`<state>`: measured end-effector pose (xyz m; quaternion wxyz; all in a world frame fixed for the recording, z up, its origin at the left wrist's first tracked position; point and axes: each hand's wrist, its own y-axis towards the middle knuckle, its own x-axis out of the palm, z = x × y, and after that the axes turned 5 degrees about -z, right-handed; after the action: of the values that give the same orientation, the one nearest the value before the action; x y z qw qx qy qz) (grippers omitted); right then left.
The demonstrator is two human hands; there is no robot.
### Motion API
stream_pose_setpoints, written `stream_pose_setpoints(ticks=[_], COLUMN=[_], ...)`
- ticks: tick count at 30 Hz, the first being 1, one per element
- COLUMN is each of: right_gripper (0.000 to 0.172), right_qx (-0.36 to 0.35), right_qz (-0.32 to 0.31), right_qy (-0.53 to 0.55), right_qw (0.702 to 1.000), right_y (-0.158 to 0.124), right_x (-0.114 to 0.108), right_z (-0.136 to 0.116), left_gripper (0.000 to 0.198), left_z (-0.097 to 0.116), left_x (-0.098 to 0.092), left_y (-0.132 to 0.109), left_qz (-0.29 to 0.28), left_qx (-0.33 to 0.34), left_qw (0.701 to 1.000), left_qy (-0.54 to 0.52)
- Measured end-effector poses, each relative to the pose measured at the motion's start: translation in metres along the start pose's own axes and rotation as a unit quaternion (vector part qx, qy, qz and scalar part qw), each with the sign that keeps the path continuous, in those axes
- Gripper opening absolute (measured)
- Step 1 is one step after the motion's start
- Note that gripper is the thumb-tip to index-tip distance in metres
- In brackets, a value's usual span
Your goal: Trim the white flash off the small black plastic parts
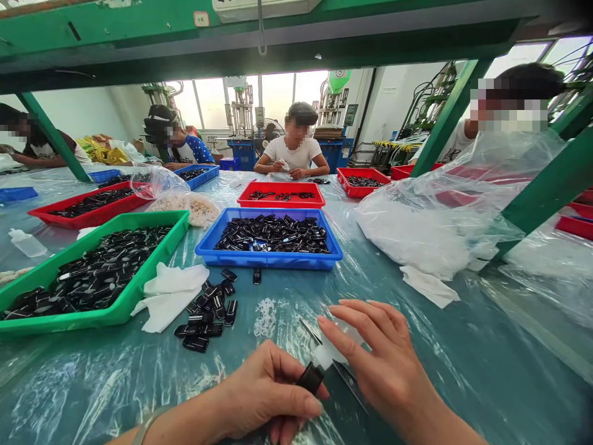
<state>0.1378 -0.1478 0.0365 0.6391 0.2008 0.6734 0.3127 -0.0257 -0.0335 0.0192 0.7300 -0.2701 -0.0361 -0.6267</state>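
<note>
My left hand [273,392], at the bottom middle, pinches a small black plastic piece [310,378] between thumb and fingers. To its right, my right hand [382,361] hovers palm down with its fingers stretched out. Under those fingers is a translucent white squeeze bottle [323,356], partly hidden; whether the fingers touch it I cannot tell. A pair of metal tweezers [349,384] lies beneath the bottle and hand. Small white scraps [265,316] are scattered just beyond my left hand. Several loose black pieces [204,318] lie in a pile to the left.
A blue tray [269,260] and a green tray [92,320] hold many black pieces. White cloth [173,287] lies between them. Right of centre sits a clear plastic bag [430,228]. A green frame post [546,185] slants down at right. Co-workers sit around the table.
</note>
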Motion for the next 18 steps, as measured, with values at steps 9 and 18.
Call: stream_pose_setpoints(ticks=[9,18], right_gripper=[0.033,0.03], right_qx=[-0.008,-0.032], right_qz=[0.021,0.025], right_qy=[0.022,0.034], right_qw=[1.0,0.999], right_y=[0.0002,-0.0021], right_x=[0.0014,0.0001], right_z=[-0.0025,0.0007], left_gripper=[0.026,0.028], left_z=[-0.0025,0.0005], left_x=[-0.0003,0.0007], left_y=[-0.0005,-0.0019], left_qz=[-0.008,-0.006], left_qx=[0.002,0.008], left_qw=[1.0,1.0], left_qy=[0.006,0.003])
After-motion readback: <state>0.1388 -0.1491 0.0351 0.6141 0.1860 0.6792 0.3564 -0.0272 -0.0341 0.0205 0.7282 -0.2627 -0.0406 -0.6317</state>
